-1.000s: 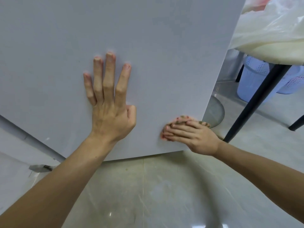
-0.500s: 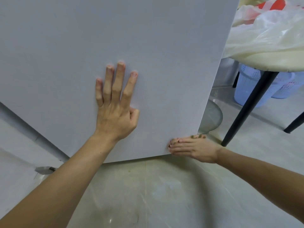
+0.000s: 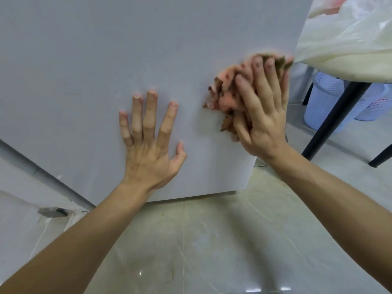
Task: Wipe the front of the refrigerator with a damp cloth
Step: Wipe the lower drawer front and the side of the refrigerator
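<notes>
Our left hand (image 3: 149, 149) lies flat on the grey refrigerator front (image 3: 106, 49) at the centre of the frame. Its fingers are spread and straight and its palm is against the panel, bracing us. Our right hand (image 3: 264, 117), at centre right, presses the pink and brown cloth (image 3: 226, 96) against the same panel, close to its right edge. The fingers are stretched over the bunched fabric, not curled round it. This part is blurred, so we cannot tell how much of the cloth actually lies flat on the surface.

We judge the step to be a wiping pass along the right side of the lower panel. To do it well, we should:

- Flatten the wad under the palm so more damp fabric meets the door.
- Press evenly through the whole hand, not just the fingertips.
- Work in overlapping strokes that run right to the edge and down to the bottom lip above the floor (image 3: 212, 240).
- Cover the patch under the bracing hand as well, so that hand should shift once the area around it is done.

At upper right, a plastic bag (image 3: 350, 30) hangs off the desk (image 3: 347, 71) just beside the cloth, with a pale blue basket (image 3: 318, 98) below. Strokes should stop at the door edge so they do not snag the bag.
</notes>
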`<state>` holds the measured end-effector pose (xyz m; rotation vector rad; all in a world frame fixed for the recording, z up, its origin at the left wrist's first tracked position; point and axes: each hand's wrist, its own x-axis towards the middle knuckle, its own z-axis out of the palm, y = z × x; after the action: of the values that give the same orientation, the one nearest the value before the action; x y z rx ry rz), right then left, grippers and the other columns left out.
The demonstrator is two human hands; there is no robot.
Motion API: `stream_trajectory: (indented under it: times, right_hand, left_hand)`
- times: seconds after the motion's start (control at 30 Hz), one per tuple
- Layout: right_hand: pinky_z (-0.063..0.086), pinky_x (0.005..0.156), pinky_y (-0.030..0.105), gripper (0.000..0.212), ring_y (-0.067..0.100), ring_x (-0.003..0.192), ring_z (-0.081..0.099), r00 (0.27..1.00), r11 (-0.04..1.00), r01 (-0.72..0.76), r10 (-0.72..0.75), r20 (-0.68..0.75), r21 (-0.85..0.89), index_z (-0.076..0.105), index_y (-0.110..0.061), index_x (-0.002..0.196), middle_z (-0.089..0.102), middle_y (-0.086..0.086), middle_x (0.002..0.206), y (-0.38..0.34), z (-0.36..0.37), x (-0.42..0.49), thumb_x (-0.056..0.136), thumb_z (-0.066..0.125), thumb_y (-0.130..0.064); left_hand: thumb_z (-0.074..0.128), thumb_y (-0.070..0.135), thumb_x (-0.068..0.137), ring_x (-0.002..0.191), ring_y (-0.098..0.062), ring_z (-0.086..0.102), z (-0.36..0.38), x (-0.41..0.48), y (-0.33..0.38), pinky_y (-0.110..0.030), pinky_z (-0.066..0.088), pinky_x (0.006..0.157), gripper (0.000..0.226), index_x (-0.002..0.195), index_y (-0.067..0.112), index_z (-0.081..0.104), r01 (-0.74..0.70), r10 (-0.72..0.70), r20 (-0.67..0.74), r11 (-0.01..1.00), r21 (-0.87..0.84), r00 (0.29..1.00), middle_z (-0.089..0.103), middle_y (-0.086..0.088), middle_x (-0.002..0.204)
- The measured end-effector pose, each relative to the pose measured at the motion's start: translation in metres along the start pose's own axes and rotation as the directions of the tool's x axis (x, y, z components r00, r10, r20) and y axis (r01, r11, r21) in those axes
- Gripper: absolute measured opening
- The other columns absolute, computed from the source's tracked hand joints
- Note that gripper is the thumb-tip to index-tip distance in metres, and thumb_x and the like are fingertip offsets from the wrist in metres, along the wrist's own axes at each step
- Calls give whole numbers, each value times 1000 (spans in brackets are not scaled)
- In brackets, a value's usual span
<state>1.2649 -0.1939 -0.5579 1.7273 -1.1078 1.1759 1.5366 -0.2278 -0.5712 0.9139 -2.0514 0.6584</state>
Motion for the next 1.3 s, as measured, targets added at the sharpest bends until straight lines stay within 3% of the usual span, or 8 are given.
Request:
stream_trajectory:
  times: [0.23,0.43,0.63,0.73,0.8,0.9,1.0,1.3]
  right_hand:
    - [9,132,42,70,17,161,20,882,965,261,-231,411,-17,36,-27,164,20,-2,175,-12,20,-159,99,62,-21]
    - [7,131,33,60,9,156,27,566,897,354,-431,702,265,36,-18,162,29,-6,169,-20,15,-213,111,6,-7]
    - [45,116,46,45,24,140,58,698,926,223,-370,613,305,58,-18,150,59,6,153,-26,-7,-188,114,34,-7]
    - [65,71,35,20,5,89,76,819,995,31,-79,569,92,70,-51,120,77,-20,106,-41,-8,-169,110,59,-39]
    - [62,75,30,15,17,96,73,896,979,-198,202,396,-49,76,-40,117,72,-13,107,-59,-5,-171,104,69,-37]
    - [59,79,43,29,38,94,61,875,887,-461,455,166,-2,72,-18,135,39,-4,120,-92,15,-204,106,67,-19]
    - [54,81,33,45,28,94,57,770,770,-637,634,65,39,60,-18,144,47,-5,116,-129,47,-223,100,69,-13]
    - [58,57,43,35,39,77,66,721,789,-592,428,545,163,74,-3,121,67,20,101,-245,118,-212,88,65,-9]
  left_hand:
    - [69,51,92,159,-22,-25,23,-23,7,-53,-13,127,95,165,24,15,62,-62,15,998,-4,998,6,-24,165]
    - [67,39,97,158,-46,2,44,-71,13,-56,-5,129,91,169,23,14,50,-50,60,999,-7,997,11,-26,165]
    - [70,31,95,150,-57,19,50,-138,-16,-60,7,128,83,165,15,30,65,-67,94,998,24,993,27,-38,162]
    - [68,40,98,146,-63,21,46,-151,-45,-53,1,128,82,165,17,28,89,-92,95,995,38,991,29,-46,157]
    - [67,45,99,143,-67,23,42,-156,-60,-53,0,127,80,163,16,28,91,-94,106,995,32,990,29,-51,153]
    - [67,48,99,142,-67,23,43,-161,-72,-56,2,125,79,160,17,28,98,-99,104,995,19,990,30,-52,152]
    - [68,53,98,144,-59,18,47,-165,-81,-53,1,126,81,159,18,29,108,-108,90,994,8,990,30,-50,153]
    - [70,50,96,146,-58,16,45,-173,-84,-54,2,126,83,157,14,28,159,-156,86,987,-33,984,28,-52,153]
